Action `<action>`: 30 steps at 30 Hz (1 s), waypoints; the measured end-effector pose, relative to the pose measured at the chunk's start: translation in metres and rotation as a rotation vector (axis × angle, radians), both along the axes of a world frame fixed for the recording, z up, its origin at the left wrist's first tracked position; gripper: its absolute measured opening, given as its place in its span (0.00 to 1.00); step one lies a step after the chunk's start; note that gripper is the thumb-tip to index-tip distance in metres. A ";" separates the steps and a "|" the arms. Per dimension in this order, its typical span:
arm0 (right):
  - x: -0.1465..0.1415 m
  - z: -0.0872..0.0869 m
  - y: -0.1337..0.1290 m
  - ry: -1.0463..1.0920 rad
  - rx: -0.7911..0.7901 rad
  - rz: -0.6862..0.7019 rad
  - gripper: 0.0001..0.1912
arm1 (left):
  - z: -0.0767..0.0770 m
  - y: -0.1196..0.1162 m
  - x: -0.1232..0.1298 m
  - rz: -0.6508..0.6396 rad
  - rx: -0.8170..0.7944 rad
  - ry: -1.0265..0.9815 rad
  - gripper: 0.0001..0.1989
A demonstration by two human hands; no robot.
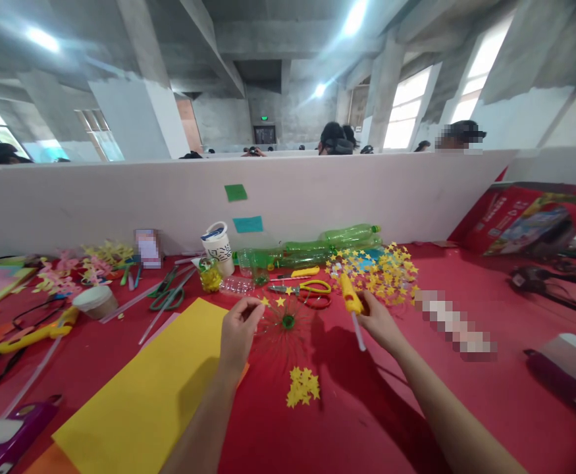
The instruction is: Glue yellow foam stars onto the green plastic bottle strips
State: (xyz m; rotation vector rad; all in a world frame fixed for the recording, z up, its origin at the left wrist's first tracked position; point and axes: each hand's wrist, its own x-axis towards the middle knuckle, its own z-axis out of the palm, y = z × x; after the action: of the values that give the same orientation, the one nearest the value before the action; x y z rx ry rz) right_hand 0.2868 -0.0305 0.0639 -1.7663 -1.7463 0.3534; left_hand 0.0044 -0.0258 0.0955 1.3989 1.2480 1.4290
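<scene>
My right hand [379,322] grips a yellow hot glue gun [349,295], its clear glue stick jutting out toward me. My left hand [241,329] is closed in a pinch, with a small yellow star [264,301] at its fingertips. Between the hands lies a cut green plastic bottle piece [288,321], its thin strips fanned out around a green centre. Two more yellow stars sit at its far strips, including one star [280,302]. Nearer to me is a small pile of yellow stars [303,387] on the red table [278,441].
Beyond the strips lie yellow-handled scissors [316,287] and a yellow cutter [306,271]. Green bottles [349,235] lie along the white partition [169,197], near a white cup [217,250]. More stars [391,270] spread at right. Yellow paper [144,388] lies at left.
</scene>
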 end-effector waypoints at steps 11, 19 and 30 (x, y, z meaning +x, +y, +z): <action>-0.096 0.016 -0.041 0.537 -0.003 0.443 0.13 | -0.035 -0.002 -0.003 0.018 0.022 0.064 0.07; -0.097 0.012 -0.047 0.619 -0.045 0.293 0.14 | -0.031 -0.006 0.001 0.021 0.061 0.150 0.06; -0.099 0.012 -0.049 0.594 -0.074 0.306 0.14 | -0.036 -0.009 0.006 0.019 0.047 0.158 0.06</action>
State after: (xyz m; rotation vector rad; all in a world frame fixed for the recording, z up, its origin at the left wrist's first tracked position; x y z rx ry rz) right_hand 0.1881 -0.0796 0.0763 -1.2528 -1.5619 0.9731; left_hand 0.0109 -0.0346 0.0599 1.5609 1.3373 1.3909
